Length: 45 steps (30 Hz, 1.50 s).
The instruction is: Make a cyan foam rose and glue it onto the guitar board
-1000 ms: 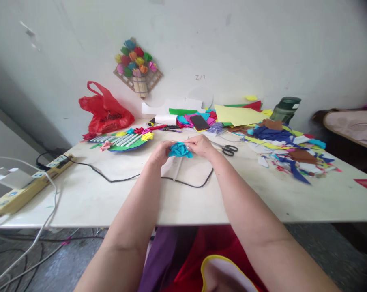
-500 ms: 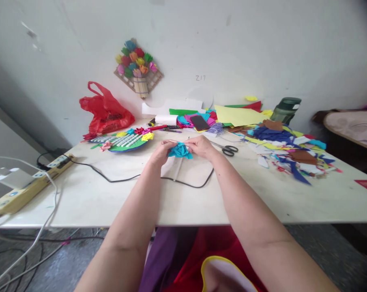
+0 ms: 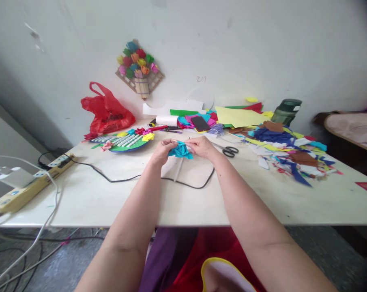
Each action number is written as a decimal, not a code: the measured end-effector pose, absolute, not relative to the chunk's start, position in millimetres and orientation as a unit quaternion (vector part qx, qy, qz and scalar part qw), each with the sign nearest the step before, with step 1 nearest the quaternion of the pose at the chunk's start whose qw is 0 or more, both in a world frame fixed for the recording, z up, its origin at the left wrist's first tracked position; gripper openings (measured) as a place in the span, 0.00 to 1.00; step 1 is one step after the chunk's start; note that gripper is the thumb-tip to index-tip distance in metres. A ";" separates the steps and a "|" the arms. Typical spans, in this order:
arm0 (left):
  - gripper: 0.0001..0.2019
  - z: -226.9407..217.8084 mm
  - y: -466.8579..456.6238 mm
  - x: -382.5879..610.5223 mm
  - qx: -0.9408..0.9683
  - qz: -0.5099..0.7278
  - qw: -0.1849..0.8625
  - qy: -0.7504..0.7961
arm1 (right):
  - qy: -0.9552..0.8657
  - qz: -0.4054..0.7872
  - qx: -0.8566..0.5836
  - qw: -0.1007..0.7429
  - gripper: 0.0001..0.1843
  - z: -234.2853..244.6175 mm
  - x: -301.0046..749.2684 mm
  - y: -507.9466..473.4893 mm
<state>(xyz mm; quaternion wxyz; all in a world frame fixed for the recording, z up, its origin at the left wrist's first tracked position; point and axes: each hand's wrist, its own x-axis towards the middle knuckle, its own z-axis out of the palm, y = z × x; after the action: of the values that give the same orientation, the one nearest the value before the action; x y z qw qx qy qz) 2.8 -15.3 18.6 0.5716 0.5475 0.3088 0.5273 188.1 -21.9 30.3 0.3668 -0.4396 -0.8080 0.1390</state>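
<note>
Between my two hands is a blue crepe paper flower (image 3: 181,150) with ruffled edges, held above the middle of the table. My left hand (image 3: 165,151) pinches its left side, fingers closed. On the other side, my right hand (image 3: 200,147) is closed with thumb and forefinger on the flower's upper right edge. A pale translucent stick (image 3: 178,169) shows below the flower; whether it is joined to it I cannot tell. Left of my hands lies a round green board (image 3: 134,147) with white striped strips and small paper flowers along its edge.
Black-handled scissors (image 3: 230,151) lie right of my hands. A black cord (image 3: 110,180) runs under my arms from the power strip (image 3: 16,196). Paper scraps (image 3: 292,154) heap at right; a phone (image 3: 200,123), red bag (image 3: 110,111) and green bottle (image 3: 286,112) stand or lie farther back.
Both hands keep their grip on the blue flower, with hardly any movement. The whole view has shifted very slightly.
</note>
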 end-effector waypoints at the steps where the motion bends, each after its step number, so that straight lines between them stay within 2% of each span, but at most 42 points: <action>1: 0.10 19.2 -15.7 2.8 0.549 0.528 0.569 0.309 | -0.807 0.142 -0.439 0.368 0.15 29.8 188.5 -21.6; 10: 0.12 17.3 -14.2 0.7 0.570 0.521 0.552 0.313 | -0.804 0.148 -0.442 0.369 0.16 31.9 189.1 -25.3; 16: 0.17 17.3 -14.6 0.7 0.568 0.521 0.558 0.307 | -0.803 0.147 -0.449 0.365 0.17 27.6 191.2 -20.4; 28: 0.15 13.8 -11.5 -1.0 0.589 0.519 0.550 0.285 | -0.801 0.102 -0.477 0.347 0.14 34.0 187.9 -25.1; 45: 0.16 16.2 -13.3 0.4 0.609 0.530 0.488 0.333 | -0.782 0.050 -0.523 0.334 0.15 32.4 185.2 -23.9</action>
<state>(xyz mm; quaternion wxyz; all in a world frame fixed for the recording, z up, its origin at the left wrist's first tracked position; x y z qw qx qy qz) 0.4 -13.3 16.2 0.4876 0.6086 0.3329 0.5301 185.2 -23.9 32.4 0.3342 -0.5231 -0.7824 0.0500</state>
